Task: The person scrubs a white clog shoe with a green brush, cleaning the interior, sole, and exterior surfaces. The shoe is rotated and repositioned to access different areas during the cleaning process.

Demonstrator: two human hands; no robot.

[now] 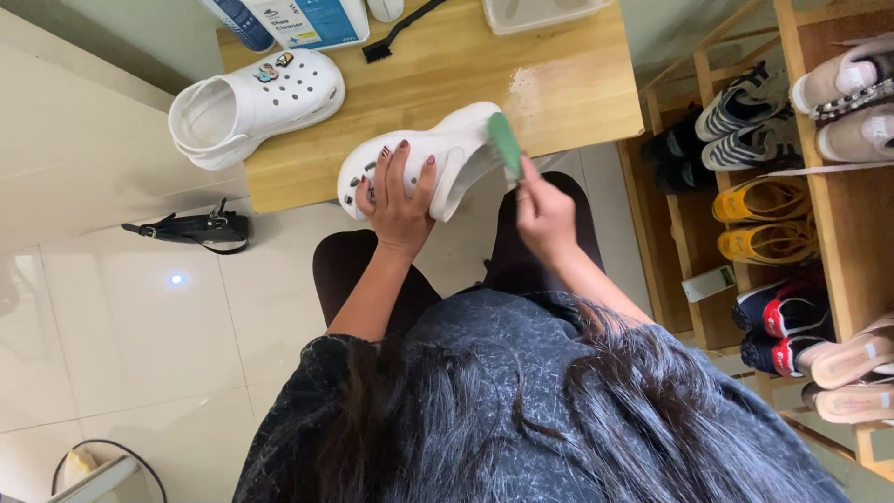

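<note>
At the table's near edge: a person sits facing a low wooden table (559, 84), with a shoe in the hands over the lap.
Spare clog: a second white clog (251, 107) lies on its side at about 10 o'clock from the hands, well apart from them, its opening turned left. It sits close to the table's left edge, so a knock could tip it off.
Floor strap: a black strap (200, 228) lies on the pale tile at 9 o'clock, clear of the knees.
Left hand: the left hand (399, 200) is spread over the toe of the held white clog (438, 154), fingers splayed across its holed, charm-studded top. The hold is open-palmed rather than wrapped, so the shoe may slip or twist if pushed hard from the other side.
Held clog: it hovers partly over the table's front edge and partly over the lap, heel opening turned toward 2 o'clock.
Right hand: the right hand (545, 210) is closed round the handle of a green brush (506, 144), whose head touches the clog's heel rim. Hard strokes could flick liquid onto the dark clothing.
Wet patch: a damp sheen (549, 88) marks the tabletop at 1 o'clock; the shoe could slide there.
Cleaner bottle: a white and blue bottle (307, 20) stands at 11 o'clock beside a black brush (396, 35).
Shoe rack: a wooden rack (819, 214) of shoes fills the 3 o'clock side, near the right elbow.
</note>
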